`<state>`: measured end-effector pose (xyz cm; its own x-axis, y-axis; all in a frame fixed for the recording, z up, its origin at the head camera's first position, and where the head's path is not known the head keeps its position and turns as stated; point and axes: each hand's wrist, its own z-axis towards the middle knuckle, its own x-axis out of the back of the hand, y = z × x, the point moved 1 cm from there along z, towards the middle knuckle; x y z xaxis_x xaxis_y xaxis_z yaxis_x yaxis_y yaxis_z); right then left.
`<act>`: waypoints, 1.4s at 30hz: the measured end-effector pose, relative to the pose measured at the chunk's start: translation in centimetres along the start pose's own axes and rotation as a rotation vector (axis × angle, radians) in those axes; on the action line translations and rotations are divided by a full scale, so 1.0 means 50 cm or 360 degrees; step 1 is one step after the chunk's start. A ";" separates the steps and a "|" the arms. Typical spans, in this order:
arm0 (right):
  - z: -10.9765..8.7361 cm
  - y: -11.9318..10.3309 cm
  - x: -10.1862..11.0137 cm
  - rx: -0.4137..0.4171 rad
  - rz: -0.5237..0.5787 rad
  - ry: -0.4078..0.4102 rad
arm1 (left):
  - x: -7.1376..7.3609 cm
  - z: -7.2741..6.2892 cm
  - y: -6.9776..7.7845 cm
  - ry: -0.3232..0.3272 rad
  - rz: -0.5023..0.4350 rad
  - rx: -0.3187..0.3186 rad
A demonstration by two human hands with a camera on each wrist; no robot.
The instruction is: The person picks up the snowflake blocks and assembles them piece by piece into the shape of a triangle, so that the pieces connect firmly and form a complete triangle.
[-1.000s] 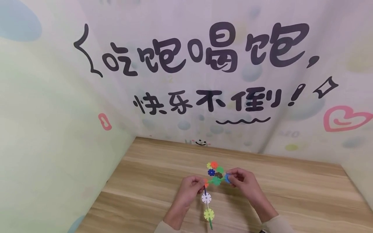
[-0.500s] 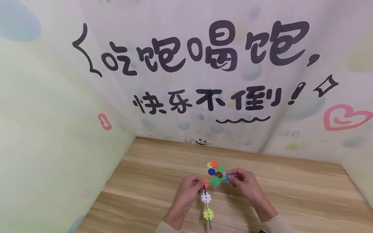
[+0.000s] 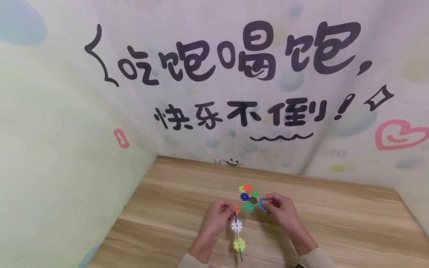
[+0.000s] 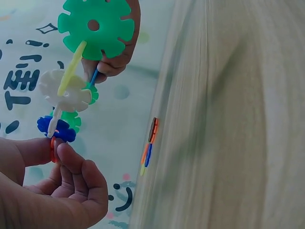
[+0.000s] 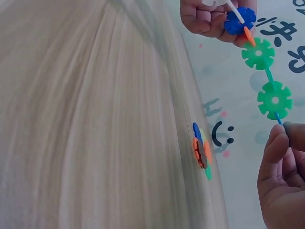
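A chain of notched plastic snowflake discs hangs above the table between both hands. My left hand [image 3: 217,219] pinches the orange disc [image 4: 53,151] at the chain's bend. Below that grip dangle a dark blue disc [image 4: 56,128], a white disc [image 3: 237,225], a yellow disc [image 3: 239,244] and a green disc [image 4: 97,27]. Toward the right run two green discs, one [image 5: 258,53] nearer the orange and one [image 5: 275,100] joined to the light blue disc [image 3: 261,204]. My right hand [image 3: 283,212] pinches that light blue disc at the end, partly covering it.
Loose discs lie on the wooden table [image 3: 161,208] just behind the chain: yellow [image 3: 241,189], orange [image 3: 247,188], green [image 3: 254,194], dark blue [image 3: 244,196] and brown [image 3: 253,200]. A printed curtain wall [image 3: 201,149] borders the table at the back, another wall [image 3: 67,167] on the left.
Both hands keep their hold on the chain. The hanging end of the chain has swung slightly left. The head view has shifted a little.
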<state>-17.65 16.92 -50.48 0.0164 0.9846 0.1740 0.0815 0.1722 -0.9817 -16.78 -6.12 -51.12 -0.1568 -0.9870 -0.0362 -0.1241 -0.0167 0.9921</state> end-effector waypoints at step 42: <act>-0.001 0.018 -0.023 -0.0171 0.0171 0.0112 | 0.001 -0.005 0.005 0.0081 0.0190 -0.0033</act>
<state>-17.55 15.91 -51.57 0.1000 0.9920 0.0770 0.1818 0.0579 -0.9816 -16.57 -6.21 -50.84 -0.1193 -0.9890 0.0879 -0.0872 0.0986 0.9913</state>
